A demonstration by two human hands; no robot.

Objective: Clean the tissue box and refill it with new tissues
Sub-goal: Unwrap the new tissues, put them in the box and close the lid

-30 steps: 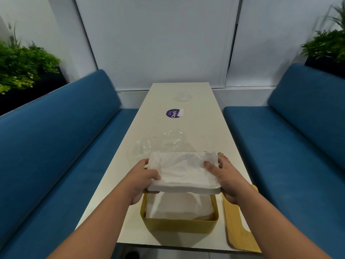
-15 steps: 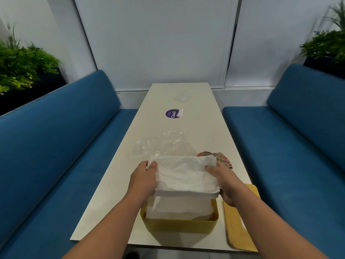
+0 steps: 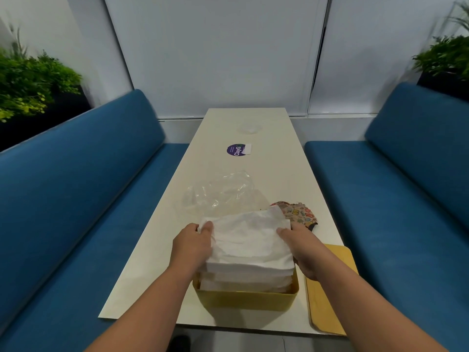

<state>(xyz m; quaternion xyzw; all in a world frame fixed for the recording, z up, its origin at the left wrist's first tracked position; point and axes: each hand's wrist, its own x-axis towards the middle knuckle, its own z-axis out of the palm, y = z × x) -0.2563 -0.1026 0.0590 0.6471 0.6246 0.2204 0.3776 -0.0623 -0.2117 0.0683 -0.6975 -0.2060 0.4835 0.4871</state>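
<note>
From my head camera I look down a long white desk set between two blue sofas. My left hand grips the left side of a white tissue stack, fingers curled over its top edge. My right hand grips the right side, thumb on top. The stack sits partly down in the yellow box, at the desk's near edge, its upper layers above the rim. A yellow lid lies flat just right of the box, under my right wrist. Beyond the stack lies a crumpled clear wrapper, and beside that to the right a patterned cloth. Farther up the desk is a round purple sticker. Plants stand behind both sofas.
</note>
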